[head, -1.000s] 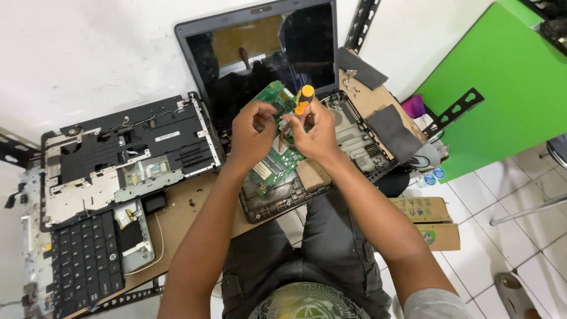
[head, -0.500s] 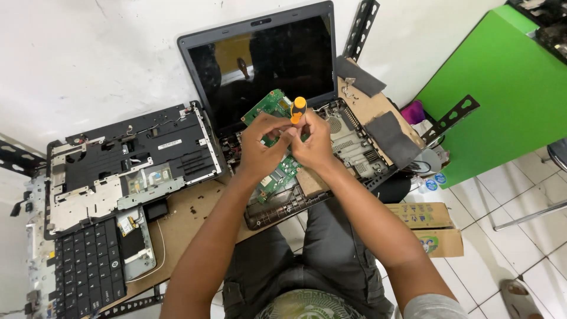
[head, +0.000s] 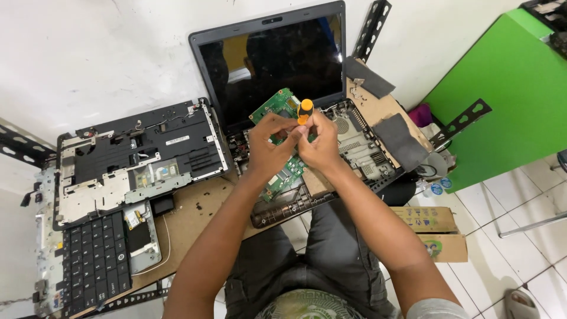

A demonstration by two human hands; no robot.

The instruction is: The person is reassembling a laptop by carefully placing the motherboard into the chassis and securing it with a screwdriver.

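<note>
White wall and brown wooden bench [head: 195, 218] hold a stripped laptop: black base shell [head: 354, 153] with dark screen [head: 271, 65] up, black palmrest cover [head: 136, 159] and black keyboard [head: 94, 266] set off left. Both hands pressed close over the green circuit board [head: 282, 171] in the base; right hand [head: 322, 145] pinches an orange-handled screwdriver [head: 305, 110] upright, left hand [head: 269, 147] pinches at its shaft, so likely a board screw is being worked — next move needs the tip kept seated. Two tan cardboard boxes with small green marks [head: 434, 233] sit right of the knee, below a green panel [head: 502, 100].
</note>
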